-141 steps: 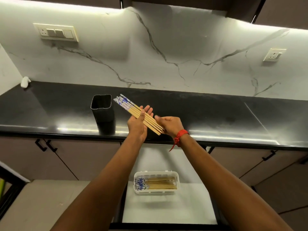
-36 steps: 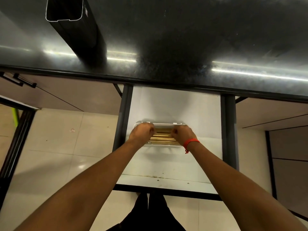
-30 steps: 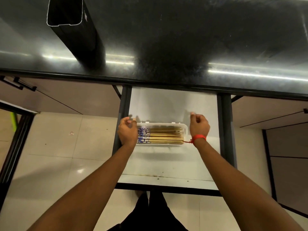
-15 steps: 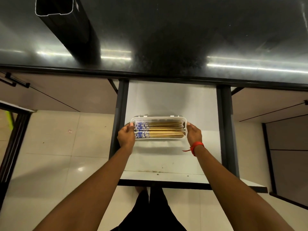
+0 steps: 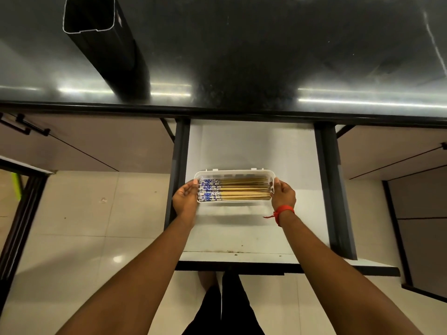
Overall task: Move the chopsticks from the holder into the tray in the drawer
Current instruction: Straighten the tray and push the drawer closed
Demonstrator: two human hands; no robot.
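A white plastic tray (image 5: 234,172) sits in the open white drawer (image 5: 251,146), filled with several wooden chopsticks (image 5: 242,189) whose blue-and-white patterned ends point left. My left hand (image 5: 185,199) grips the tray's left end. At the right end, my right hand (image 5: 283,194), with a red thread at the wrist, grips the tray too. The black rectangular holder (image 5: 106,42) stands on the dark countertop at the upper left; its opening shows no chopsticks.
The black countertop edge (image 5: 217,110) overhangs the drawer's back. Dark drawer rails (image 5: 179,165) run on both sides. Closed cabinet fronts with black handles (image 5: 24,126) flank the drawer. Pale floor tiles (image 5: 84,213) and my legs show below.
4.7 s ago both hands held a bundle of chopsticks above the counter. That bundle now lies in the tray, and both hands have moved from over the chopsticks to the tray's two ends.
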